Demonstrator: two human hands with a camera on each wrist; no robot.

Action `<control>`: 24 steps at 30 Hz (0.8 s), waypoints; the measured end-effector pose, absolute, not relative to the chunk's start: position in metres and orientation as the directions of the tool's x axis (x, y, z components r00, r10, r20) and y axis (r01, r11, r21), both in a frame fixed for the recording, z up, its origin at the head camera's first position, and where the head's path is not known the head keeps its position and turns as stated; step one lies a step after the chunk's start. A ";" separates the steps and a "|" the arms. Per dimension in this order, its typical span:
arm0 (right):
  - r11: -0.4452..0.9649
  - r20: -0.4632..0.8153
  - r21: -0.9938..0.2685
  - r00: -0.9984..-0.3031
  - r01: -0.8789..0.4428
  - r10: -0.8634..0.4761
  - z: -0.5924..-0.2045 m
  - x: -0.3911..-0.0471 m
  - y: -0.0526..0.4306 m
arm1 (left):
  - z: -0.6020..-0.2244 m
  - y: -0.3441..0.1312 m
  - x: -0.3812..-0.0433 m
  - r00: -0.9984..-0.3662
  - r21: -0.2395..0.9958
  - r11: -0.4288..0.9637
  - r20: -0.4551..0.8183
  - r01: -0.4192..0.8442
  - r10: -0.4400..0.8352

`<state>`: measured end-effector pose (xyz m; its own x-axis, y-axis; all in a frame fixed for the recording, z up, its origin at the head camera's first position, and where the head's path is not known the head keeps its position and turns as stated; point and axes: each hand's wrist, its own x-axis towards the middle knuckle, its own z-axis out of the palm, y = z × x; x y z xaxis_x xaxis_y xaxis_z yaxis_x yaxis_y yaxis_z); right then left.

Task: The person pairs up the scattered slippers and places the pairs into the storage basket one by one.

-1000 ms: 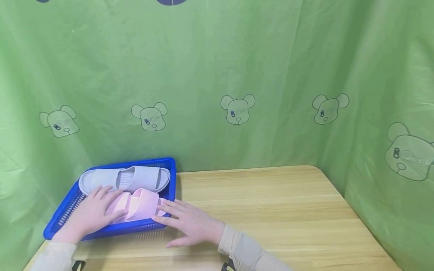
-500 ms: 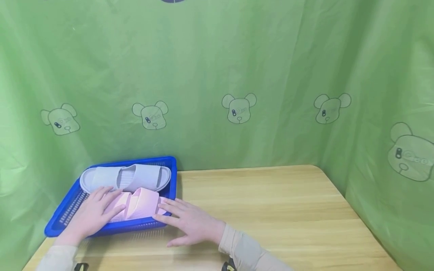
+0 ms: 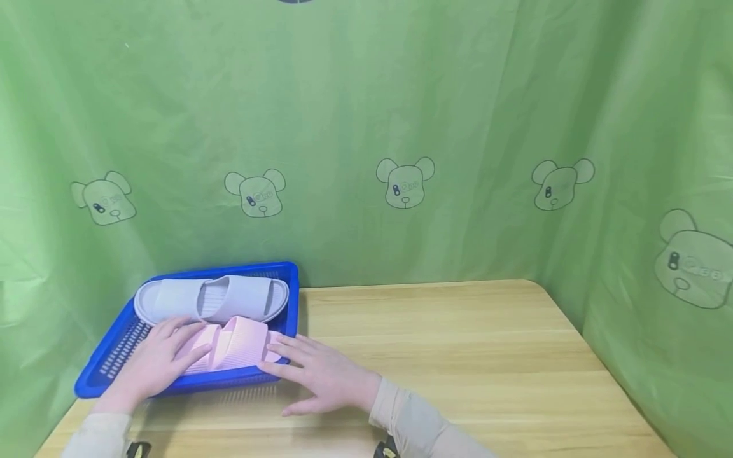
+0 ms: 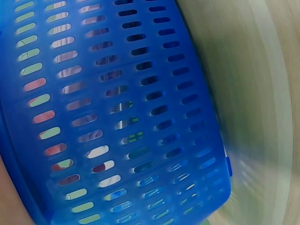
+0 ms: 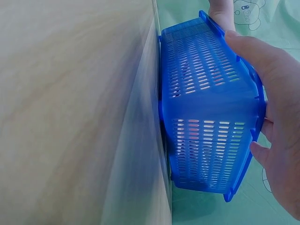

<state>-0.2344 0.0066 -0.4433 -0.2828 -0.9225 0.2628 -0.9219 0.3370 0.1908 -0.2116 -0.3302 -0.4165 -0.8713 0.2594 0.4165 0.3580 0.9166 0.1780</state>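
A blue plastic basket (image 3: pixel 293 305) with slotted walls stands at the left of the table, also seen from outside as the basket wall (image 4: pixel 103 112) in the left wrist view and the basket side (image 5: pixel 211 110) in the right wrist view. Pale grey slippers (image 3: pixel 246 296) lie along its far side. Pink slippers (image 3: pixel 245 343) lie along its near side, partly covered by my left hand (image 3: pixel 153 361), whose fingers are spread over their left end. My right hand (image 3: pixel 323 376) reaches across the near right corner, fingers extended at the pink toe end and rim.
The wooden table (image 3: pixel 446 356) extends to the right of the basket. A green curtain (image 3: pixel 343 127) printed with bear heads hangs behind and at both sides, close to the basket's back and left. Dark wrist devices (image 3: pixel 388 448) show below the sleeves.
My left hand's thumb has shifted slightly inward over the pink slippers since the first frame. The view has tilted a little; the right hand, basket and slippers stay practically as they were.
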 end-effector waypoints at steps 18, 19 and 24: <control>0.329 0.271 0.211 -0.268 -0.920 -0.924 -0.445 -0.234 0.007 | -0.416 -0.330 -0.212 -0.933 0.252 0.924 0.293 0.286 0.209; 0.330 0.272 0.210 -0.269 -0.920 -0.924 -0.446 -0.234 0.007 | -0.416 -0.330 -0.212 -0.933 0.252 0.924 0.294 0.287 0.209; 0.335 0.279 0.210 -0.272 -0.919 -0.921 -0.445 -0.235 0.007 | -0.416 -0.329 -0.213 -0.935 0.259 0.922 0.286 0.286 0.210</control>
<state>-0.2345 0.0070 -0.4453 -0.2719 -0.9211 0.2787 -0.9187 0.3346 0.2099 -0.2126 -0.3291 -0.4155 -0.9350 0.2099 0.2860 0.2864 0.9224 0.2592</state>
